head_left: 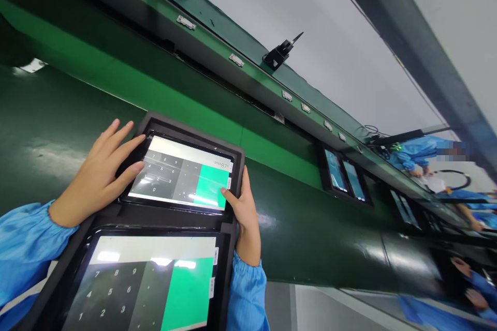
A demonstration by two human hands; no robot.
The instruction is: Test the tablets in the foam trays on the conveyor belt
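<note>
A black foam tray (182, 221) lies on the green conveyor belt (58, 129) and holds two lit tablets. The far tablet (180, 176) shows a number pad and a green block. The near tablet (147, 284) shows the same screen. My left hand (103, 170) rests flat on the far tablet's left edge, fingers stretched out and apart. My right hand (244, 212) grips the tray's right rim, its thumb pressing the far tablet's right edge. Both arms wear blue sleeves.
Another black tray with two tablets (344, 176) lies further along the belt. A green rail (248, 70) runs behind the belt, with a black clip-like device (279, 54) on it. Other people in blue coats (419, 152) work at the far right.
</note>
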